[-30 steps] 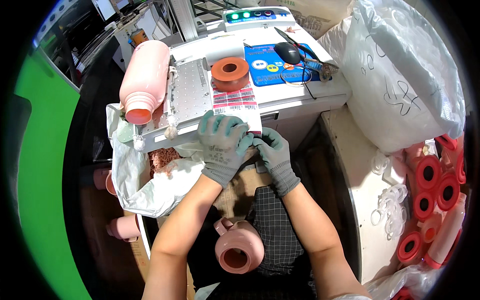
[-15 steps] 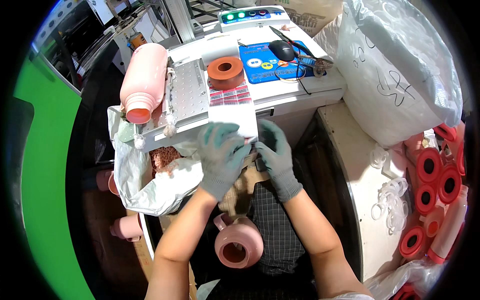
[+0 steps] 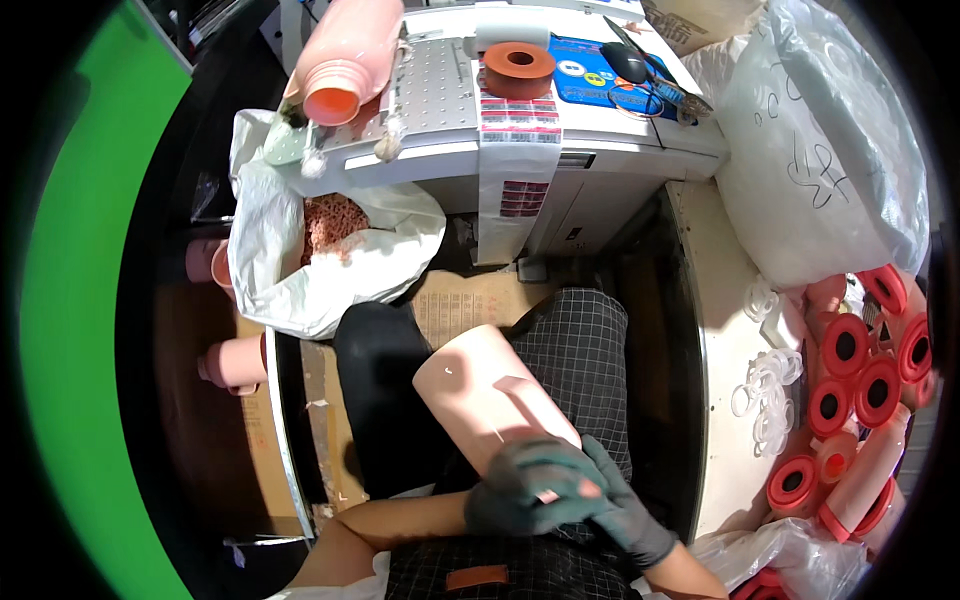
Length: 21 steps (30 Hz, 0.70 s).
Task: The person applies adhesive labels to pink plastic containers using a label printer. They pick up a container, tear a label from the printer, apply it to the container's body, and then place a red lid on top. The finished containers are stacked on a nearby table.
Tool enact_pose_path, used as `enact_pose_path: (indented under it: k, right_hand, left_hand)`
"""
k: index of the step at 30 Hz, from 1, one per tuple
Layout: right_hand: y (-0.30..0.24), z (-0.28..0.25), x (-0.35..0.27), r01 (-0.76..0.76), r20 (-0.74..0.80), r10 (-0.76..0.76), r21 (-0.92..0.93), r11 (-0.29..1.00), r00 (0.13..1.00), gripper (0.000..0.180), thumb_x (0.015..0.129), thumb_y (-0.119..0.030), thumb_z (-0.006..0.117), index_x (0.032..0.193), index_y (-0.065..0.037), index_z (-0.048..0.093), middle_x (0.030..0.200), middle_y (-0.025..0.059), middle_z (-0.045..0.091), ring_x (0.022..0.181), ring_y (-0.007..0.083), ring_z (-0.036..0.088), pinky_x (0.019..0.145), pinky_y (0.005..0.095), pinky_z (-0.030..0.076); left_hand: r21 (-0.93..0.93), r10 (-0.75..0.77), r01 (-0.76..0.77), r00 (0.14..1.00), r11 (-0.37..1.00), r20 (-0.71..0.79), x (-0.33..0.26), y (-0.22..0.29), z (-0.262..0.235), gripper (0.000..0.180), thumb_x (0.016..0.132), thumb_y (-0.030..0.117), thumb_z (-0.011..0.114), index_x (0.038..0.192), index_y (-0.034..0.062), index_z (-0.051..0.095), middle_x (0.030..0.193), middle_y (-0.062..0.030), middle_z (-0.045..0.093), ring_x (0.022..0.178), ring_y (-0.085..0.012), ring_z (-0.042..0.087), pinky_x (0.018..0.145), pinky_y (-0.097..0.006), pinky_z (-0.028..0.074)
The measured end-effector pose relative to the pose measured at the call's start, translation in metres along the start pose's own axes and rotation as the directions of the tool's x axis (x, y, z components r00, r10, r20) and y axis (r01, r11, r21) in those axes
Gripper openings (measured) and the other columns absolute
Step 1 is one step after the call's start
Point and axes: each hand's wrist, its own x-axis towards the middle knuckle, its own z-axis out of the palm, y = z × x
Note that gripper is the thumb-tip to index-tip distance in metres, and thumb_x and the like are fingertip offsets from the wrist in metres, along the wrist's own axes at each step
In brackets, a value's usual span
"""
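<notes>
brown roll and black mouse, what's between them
The head view shows part of the blue mat between the brown roll and the black mouse.

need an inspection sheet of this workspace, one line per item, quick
surface: white bench, bearing a pink bottle on its side, a brown roll and a label strip hanging over the front edge
worked item: pink jug over the lap, base pointing away
clutter: black mouse on blue mat; white rings and red round parts at right
grip: left hand and right hand, gloved, together at the jug's near end; finger contact unclear
cables: thin cord near the mouse
surroundings: green panel at left, white sack at right
</notes>
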Motion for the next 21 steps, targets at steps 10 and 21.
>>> enact_pose_path:
  k: [10, 21]
  right_hand:
    - [0.007, 0.037, 0.000, 0.252, -0.049, -0.458, -0.781, 0.571, 0.888, 0.109, 0.075, -0.028, 0.095, 0.159, 0.007, 0.035, 0.129, 0.0184, 0.061, 0.114, 0.0279, 0.065, 0.099, 0.0392, 0.053]
    - [0.026, 0.036, 0.000, 0.365, 0.107, -0.579, -0.863, 0.350, 0.808, 0.114, 0.069, -0.028, 0.098, 0.160, 0.002, 0.037, 0.114, 0.0154, 0.057, 0.102, 0.0279, 0.063, 0.083, 0.0404, 0.055]
  left_hand:
    - [-0.537, -0.691, 0.436, 0.502, 0.722, -0.521, -0.044, 0.027, -0.084, 0.010, 0.092, 0.002, 0.076, 0.101, -0.0002, 0.073, 0.090, -0.0082, 0.076, 0.083, -0.0128, 0.070, 0.076, -0.028, 0.057]
    - [-0.488, -0.711, 0.524, 0.429, 0.698, -0.557, -0.054, 0.037, -0.085, 0.011, 0.089, 0.008, 0.078, 0.093, -0.0005, 0.071, 0.079, -0.0041, 0.069, 0.071, -0.0111, 0.063, 0.067, -0.027, 0.051]
